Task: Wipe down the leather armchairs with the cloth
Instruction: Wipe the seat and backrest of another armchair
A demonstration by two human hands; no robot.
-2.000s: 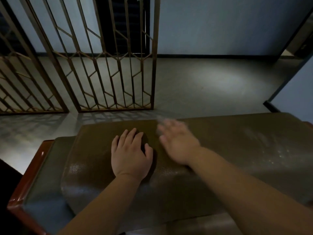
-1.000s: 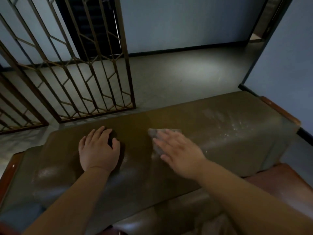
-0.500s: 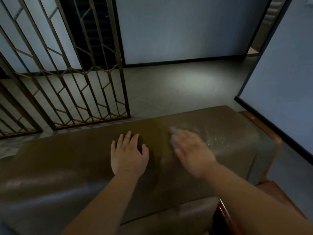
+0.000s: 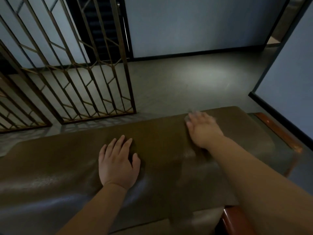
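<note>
The top of a brown leather armchair back (image 4: 67, 158) stretches across the lower half of the head view. My left hand (image 4: 118, 161) rests flat on it near the middle, fingers straight and slightly spread. My right hand (image 4: 203, 129) lies flat on the leather further right and near the far edge, blurred by motion, pressing a grey cloth (image 4: 187, 118) under its palm. Only a small blurred edge of the cloth shows beside the fingers.
A red-brown wooden armrest (image 4: 277, 131) runs along the chair's right side, another wooden piece (image 4: 232, 219) sits at the bottom right. A brass lattice screen (image 4: 76, 73) stands on the grey floor (image 4: 186, 85) behind the chair. A wall with a dark baseboard (image 4: 279, 112) closes the right.
My right hand has slid the cloth rightward and toward the far edge of the chair back. The pale smear on the leather is gone. My left hand stays pressed in place.
</note>
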